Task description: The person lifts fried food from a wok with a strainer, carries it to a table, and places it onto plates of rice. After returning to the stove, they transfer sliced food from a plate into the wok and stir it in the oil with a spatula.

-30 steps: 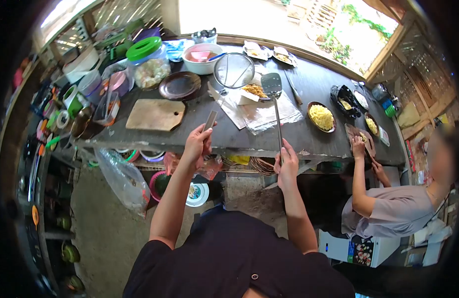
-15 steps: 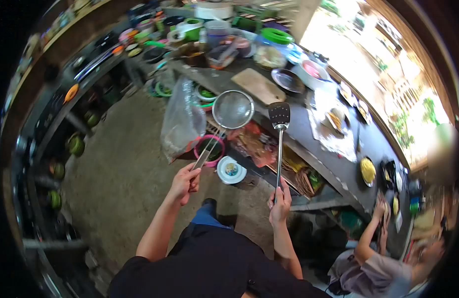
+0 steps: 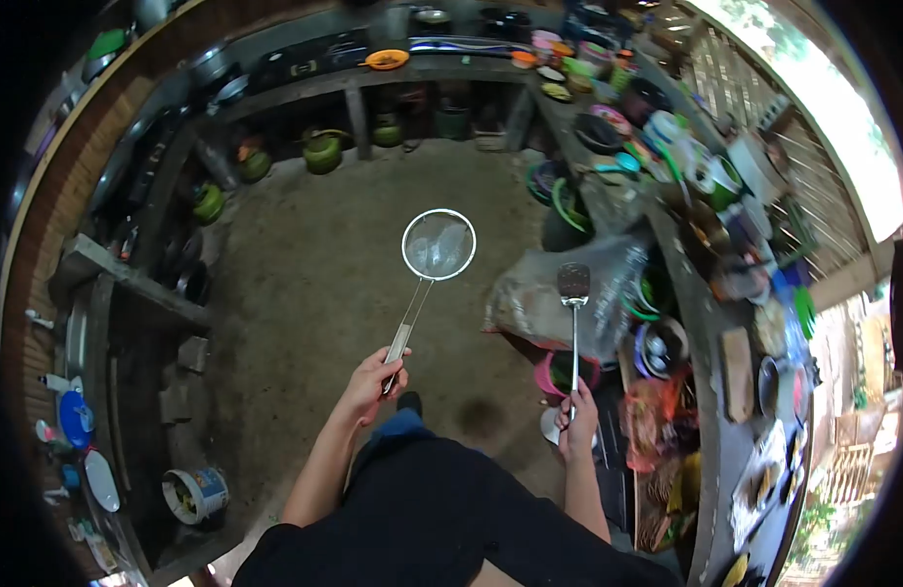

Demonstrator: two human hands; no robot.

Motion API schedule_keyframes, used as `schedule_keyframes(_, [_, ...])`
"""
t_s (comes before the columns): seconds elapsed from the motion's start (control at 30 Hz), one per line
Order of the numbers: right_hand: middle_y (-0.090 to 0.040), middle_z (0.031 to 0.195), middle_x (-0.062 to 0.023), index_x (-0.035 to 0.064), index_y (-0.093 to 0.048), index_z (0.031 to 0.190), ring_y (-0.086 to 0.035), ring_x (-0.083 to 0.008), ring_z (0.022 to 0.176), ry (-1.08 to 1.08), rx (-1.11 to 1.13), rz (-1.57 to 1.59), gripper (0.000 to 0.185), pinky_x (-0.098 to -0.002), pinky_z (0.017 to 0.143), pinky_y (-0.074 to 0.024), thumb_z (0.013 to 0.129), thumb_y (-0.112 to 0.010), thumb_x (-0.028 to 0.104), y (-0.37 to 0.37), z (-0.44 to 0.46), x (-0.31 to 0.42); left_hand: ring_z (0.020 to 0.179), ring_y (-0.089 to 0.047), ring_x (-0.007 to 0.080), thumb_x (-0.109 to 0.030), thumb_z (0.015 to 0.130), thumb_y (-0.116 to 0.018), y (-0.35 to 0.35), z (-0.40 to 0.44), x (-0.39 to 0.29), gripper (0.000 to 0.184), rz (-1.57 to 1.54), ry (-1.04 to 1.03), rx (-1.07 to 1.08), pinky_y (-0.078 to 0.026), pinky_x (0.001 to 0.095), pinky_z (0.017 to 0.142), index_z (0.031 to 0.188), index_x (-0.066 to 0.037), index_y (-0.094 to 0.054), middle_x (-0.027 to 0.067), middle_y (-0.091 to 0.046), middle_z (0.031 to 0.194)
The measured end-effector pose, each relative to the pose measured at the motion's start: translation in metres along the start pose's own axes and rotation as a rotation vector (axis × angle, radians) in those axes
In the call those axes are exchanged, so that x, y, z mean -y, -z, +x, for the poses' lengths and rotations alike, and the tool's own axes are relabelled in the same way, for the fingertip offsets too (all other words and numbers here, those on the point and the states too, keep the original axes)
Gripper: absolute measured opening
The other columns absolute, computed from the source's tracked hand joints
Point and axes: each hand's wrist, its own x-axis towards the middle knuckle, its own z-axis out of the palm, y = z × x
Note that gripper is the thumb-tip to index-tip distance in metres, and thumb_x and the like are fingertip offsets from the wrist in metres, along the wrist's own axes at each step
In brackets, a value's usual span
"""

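Observation:
My left hand [image 3: 370,384] is closed round the handle of a round wire-mesh strainer [image 3: 439,245], which points forward over the bare floor. In my right hand [image 3: 577,423] is a slotted spatula [image 3: 573,284] with a dark perforated blade and a long metal handle, held blade up. Behind the spatula, a clear plastic bag [image 3: 539,293] lies on the floor near the right counter. A pink bucket [image 3: 549,380] stands beyond my right hand, partly hidden by the spatula's handle.
Concrete counters run along the left, far and right sides. An orange pan [image 3: 387,60] sits on the far one, with green gas cylinders [image 3: 322,153] below. A wooden board [image 3: 737,375] lies on the right counter. A white bucket [image 3: 195,495] stands at lower left.
My view has swung left, so the right counter and bag now lie farther right and the co-worker has left the view. Both hands keep hold of the strainer and spatula.

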Motion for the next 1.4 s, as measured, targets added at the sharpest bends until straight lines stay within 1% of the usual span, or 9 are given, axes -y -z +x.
schedule_keyframes(0.17, [-0.045,0.064,0.0011,0.0094,-0.043,0.136,-0.037,-0.0060,0.044,-0.078,0.037,0.080,0.040,-0.0209,0.039,-0.0299,0.096,-0.047,0.013,-0.106,0.063,0.020,0.051,-0.045,0.0060,-0.016,0.096,-0.050,0.048,0.058,-0.082,0.022,0.057,0.041,-0.084,-0.031,0.0220,0.045,0.116,-0.006,-0.053,-0.0007,-0.052,0.063])
schedule_keyframes(0.3, [-0.046,0.066,0.0001,0.0098,-0.042,0.137,-0.037,-0.0060,0.045,-0.091,0.001,0.074,0.042,-0.0208,0.040,-0.0294,0.095,-0.048,0.012,-0.153,0.133,0.032,0.051,-0.043,0.0049,-0.013,0.095,-0.052,0.062,0.139,-0.132,0.027,0.116,-0.007,-0.115,-0.031,0.0222,0.046,0.121,-0.006,-0.053,-0.0027,-0.049,0.060])
schedule_keyframes(0.4, [-0.047,0.068,-0.0005,0.0094,-0.041,0.137,-0.037,-0.0059,0.046,-0.034,-0.020,0.022,0.044,-0.0207,0.041,-0.0290,0.095,-0.049,0.012,-0.176,0.206,0.047,0.046,-0.037,0.0050,-0.013,0.094,-0.050,0.057,0.215,-0.165,0.033,0.094,-0.067,-0.139,-0.030,0.0223,0.045,0.126,-0.005,-0.051,-0.0043,-0.043,0.055])
schedule_keyframes(0.5, [-0.048,0.068,-0.0006,0.0095,-0.041,0.137,-0.037,-0.0067,0.045,-0.002,-0.016,0.031,0.044,-0.0210,0.041,-0.0296,0.094,-0.050,0.012,-0.200,0.304,0.070,0.045,-0.037,0.0048,-0.012,0.094,-0.051,0.046,0.298,-0.201,0.031,0.068,-0.108,-0.132,-0.029,0.0224,0.043,0.125,-0.005,-0.052,-0.0043,-0.045,0.056])
schedule_keyframes(0.8, [-0.048,0.069,0.0003,0.0071,-0.039,0.139,-0.039,-0.0053,0.048,0.060,0.042,0.007,0.046,-0.0198,0.042,-0.0305,0.095,-0.049,0.012,-0.316,0.531,0.203,0.044,-0.036,0.0039,-0.014,0.093,-0.054,-0.009,0.500,-0.348,0.032,0.061,-0.175,-0.176,-0.029,0.0217,0.043,0.124,-0.005,-0.054,-0.0057,-0.043,0.057])
schedule_keyframes(1.03, [-0.048,0.070,-0.0001,0.0063,-0.038,0.140,-0.039,-0.0054,0.048,0.079,0.103,0.023,0.049,-0.0202,0.043,-0.0304,0.093,-0.051,0.010,-0.401,0.694,0.254,0.045,-0.038,0.0024,-0.013,0.091,-0.058,-0.012,0.657,-0.419,0.036,0.078,-0.237,-0.238,-0.028,0.0209,0.042,0.126,-0.005,-0.054,-0.0082,-0.041,0.059])
schedule_keyframes(1.23, [-0.049,0.070,0.0020,0.0059,-0.040,0.140,-0.039,-0.0031,0.050,0.175,0.082,-0.101,0.049,-0.0192,0.044,-0.0306,0.093,-0.051,0.007,-0.491,0.836,0.298,0.045,-0.039,0.0038,-0.013,0.090,-0.058,0.007,0.833,-0.490,0.033,0.158,-0.319,-0.226,-0.027,0.0216,0.042,0.123,-0.005,-0.056,-0.0073,-0.041,0.059])
schedule_keyframes(1.33, [-0.049,0.070,0.0027,0.0048,-0.041,0.139,-0.040,-0.0025,0.052,0.351,0.115,-0.161,0.049,-0.0188,0.044,-0.0316,0.092,-0.052,0.005,-0.532,0.904,0.322,0.045,-0.039,0.0046,-0.011,0.090,-0.056,0.002,0.922,-0.541,0.027,0.316,-0.347,-0.279,-0.028,0.0228,0.042,0.116,-0.005,-0.061,-0.0066,-0.042,0.057])
schedule_keyframes(1.4, [-0.050,0.070,0.0038,0.0041,-0.042,0.138,-0.042,-0.0019,0.055,0.386,0.086,-0.188,0.049,-0.0176,0.047,-0.0330,0.091,-0.053,0.002,-0.560,0.945,0.340,0.047,-0.041,0.0046,-0.011,0.089,-0.055,-0.008,0.979,-0.579,0.023,0.556,-0.487,-0.309,-0.030,0.0229,0.043,0.110,-0.005,-0.064,-0.0060,-0.044,0.056])
